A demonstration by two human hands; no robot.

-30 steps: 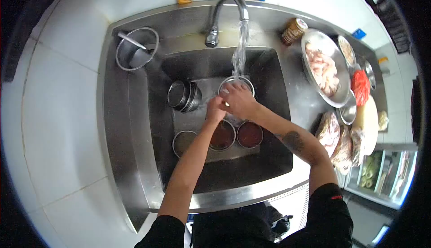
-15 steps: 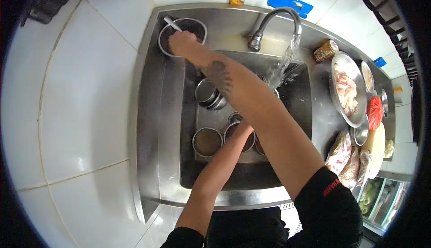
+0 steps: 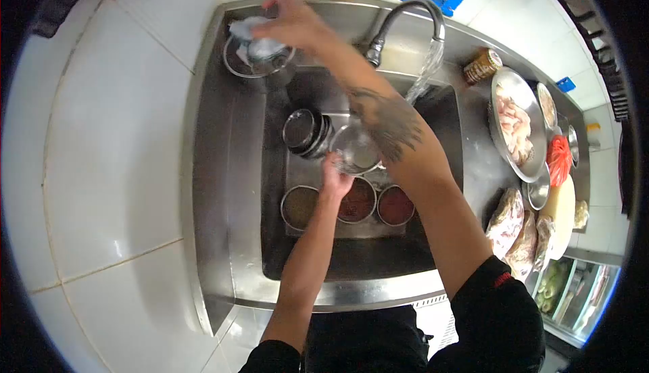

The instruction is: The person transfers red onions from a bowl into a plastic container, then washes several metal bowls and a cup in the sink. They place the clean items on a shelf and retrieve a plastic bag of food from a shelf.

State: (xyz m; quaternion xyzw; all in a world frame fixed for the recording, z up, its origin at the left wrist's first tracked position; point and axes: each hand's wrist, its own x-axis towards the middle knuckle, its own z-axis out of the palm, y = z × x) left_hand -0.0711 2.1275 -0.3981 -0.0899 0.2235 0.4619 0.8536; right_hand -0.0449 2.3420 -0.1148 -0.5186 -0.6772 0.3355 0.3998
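Observation:
My left hand [image 3: 336, 176] is closed on the rim of a round metal bowl [image 3: 354, 148] in the sink [image 3: 365, 255]. Over a round container [image 3: 259, 72] at the back left, my right hand [image 3: 287, 21] reaches with its fingers apart and blurred. White, suds-like material or cloth [image 3: 260, 42] shows under those fingers; whether they touch it I cannot tell. Stacked metal bowls [image 3: 302, 130] sit left of the held bowl. Nearer me are a brown-filled bowl [image 3: 299, 208], a reddish-brown one [image 3: 357, 199] and a red one [image 3: 395, 205].
Water runs from the curved faucet [image 3: 410, 3]. On the right counter are a can [image 3: 483, 67], a large bowl of raw meat [image 3: 517, 130], a red bag [image 3: 559, 160] and wrapped meat packs [image 3: 506, 224]. The sink's front edge [image 3: 378, 294] lies before me.
My right hand has lifted from inside the container, and white material now shows there. My left hand has risen from among the lower bowls with a metal bowl. The view has shifted slightly.

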